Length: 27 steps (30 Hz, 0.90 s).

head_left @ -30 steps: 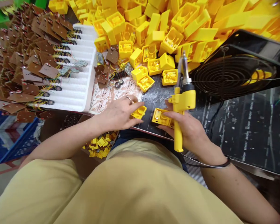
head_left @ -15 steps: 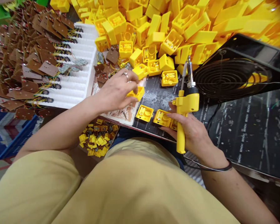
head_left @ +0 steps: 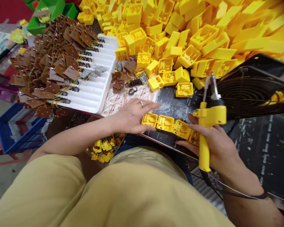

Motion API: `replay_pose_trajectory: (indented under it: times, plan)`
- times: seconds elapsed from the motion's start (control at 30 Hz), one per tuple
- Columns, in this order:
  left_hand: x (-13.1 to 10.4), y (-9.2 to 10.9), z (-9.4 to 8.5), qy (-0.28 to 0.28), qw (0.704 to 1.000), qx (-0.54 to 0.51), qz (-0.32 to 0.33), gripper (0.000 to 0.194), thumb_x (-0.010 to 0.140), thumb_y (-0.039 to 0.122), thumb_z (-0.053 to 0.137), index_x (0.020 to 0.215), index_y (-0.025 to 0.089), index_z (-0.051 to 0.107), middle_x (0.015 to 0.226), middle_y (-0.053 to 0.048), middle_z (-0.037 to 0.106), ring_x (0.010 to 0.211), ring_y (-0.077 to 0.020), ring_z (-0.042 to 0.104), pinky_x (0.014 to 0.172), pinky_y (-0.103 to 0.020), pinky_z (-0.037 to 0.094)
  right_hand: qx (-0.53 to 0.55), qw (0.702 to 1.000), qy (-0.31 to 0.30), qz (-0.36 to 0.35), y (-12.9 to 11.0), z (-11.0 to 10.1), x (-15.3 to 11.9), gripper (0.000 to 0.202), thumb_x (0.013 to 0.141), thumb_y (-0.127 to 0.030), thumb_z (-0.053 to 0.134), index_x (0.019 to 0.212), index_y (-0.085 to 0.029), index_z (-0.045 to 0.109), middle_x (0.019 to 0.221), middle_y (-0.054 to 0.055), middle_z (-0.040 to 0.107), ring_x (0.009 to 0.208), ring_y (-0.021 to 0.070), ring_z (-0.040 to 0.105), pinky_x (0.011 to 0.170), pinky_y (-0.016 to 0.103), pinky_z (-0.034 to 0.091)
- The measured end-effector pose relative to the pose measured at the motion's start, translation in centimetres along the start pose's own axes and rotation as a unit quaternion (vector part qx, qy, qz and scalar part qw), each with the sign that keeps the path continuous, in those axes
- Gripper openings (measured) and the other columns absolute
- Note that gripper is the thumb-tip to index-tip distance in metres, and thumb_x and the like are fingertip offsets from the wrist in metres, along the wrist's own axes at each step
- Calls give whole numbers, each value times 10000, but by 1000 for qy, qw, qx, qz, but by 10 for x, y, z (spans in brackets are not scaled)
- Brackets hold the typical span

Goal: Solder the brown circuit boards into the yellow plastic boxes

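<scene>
Seen from the white tray, the row of yellow boxes lies to the right and closer to the person, along the near edge of the bench. Its long axis runs from one hand to the other, with the right end slanting slightly toward the person. The boxes sit open side up, end to end. The left hand is the nearer one to the end beside the tray; the right hand is at the end away from it.

The left hand is partly open, thumb and forefinger parted around the end box, thumb along its near side and forefinger stretched out beyond its far side. Its other fingers are hidden, so I cannot tell whether it grips the box or only steadies it.

The right hand carries a yellow soldering gun, tip pointing away from the person, while its thumb and fingers spread around the row's far end from the tray. The last box there is partly covered by that hand.
</scene>
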State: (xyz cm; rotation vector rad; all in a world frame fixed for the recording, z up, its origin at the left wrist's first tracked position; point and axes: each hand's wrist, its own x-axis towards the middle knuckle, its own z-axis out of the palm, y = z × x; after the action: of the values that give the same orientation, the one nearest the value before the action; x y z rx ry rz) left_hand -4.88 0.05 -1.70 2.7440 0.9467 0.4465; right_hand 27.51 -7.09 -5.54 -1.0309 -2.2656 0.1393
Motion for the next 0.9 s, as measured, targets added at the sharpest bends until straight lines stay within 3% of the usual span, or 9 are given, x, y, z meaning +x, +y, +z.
replay_pose_trajectory:
  times: [0.1,0.2,0.3,0.37,0.47,0.53,0.7,0.8,0.9]
  plan:
    - [33,-25,-26,66,981,116,-142,488,981,594,573,1268,217,690,1327,-139,704,1277,-358,587,1086,-585,433,-6,999,48,15,-2,-8,-3,564,843,-314,855,1332,-231,588,1254,89,746,1092,268,744,906,393,620]
    - [69,-57,-41,58,956,166,-235,254,887,443,722,1040,244,762,1215,-106,739,1258,-361,570,1089,-595,413,-20,996,79,22,-10,-11,0,513,828,-184,850,1285,-220,619,1151,66,780,975,226,772,811,318,635]
    - [90,-78,-49,32,952,125,-278,57,784,262,780,760,231,738,944,-56,772,1080,-296,628,1063,-552,454,-42,996,83,6,-16,-12,5,406,827,-145,842,1180,-210,651,1037,52,798,824,201,775,699,289,625]
    - [91,-85,-60,65,951,57,-297,57,779,216,763,736,209,727,843,-16,763,898,-201,641,982,-472,524,-43,995,87,2,-17,-15,7,358,827,-129,837,1130,-200,660,985,46,801,778,193,770,683,281,620]
    - [81,-84,-81,182,943,-100,-259,115,799,289,777,794,183,732,801,16,763,728,-101,624,798,-338,583,-41,994,95,21,-17,-20,8,296,851,-111,807,1103,-185,669,947,44,800,741,180,764,661,261,613]
    - [74,-79,-91,244,916,-229,-223,245,761,390,840,803,183,716,803,12,784,721,-110,679,680,-297,595,-27,994,98,36,-18,-20,10,286,859,-101,794,1099,-200,676,940,27,799,724,173,759,652,258,615]
    - [66,-59,-85,277,856,-374,-225,450,690,544,923,847,208,669,776,31,804,661,-141,748,518,-244,608,10,994,94,55,-24,-3,16,423,862,-142,806,1236,-256,646,1091,35,794,843,210,782,732,304,654]
    - [49,-45,-70,269,885,-334,-181,293,817,448,855,815,205,691,729,39,782,621,-97,717,546,-209,592,46,991,86,96,-25,11,15,558,859,-243,830,1353,-272,574,1268,86,744,991,264,775,795,374,666]
    - [18,-29,-49,121,971,-195,-67,164,937,275,710,801,187,738,734,12,776,620,-94,706,595,-212,564,69,992,61,84,-27,21,20,582,877,-343,815,1378,-261,530,1384,138,676,1124,310,737,917,472,647]
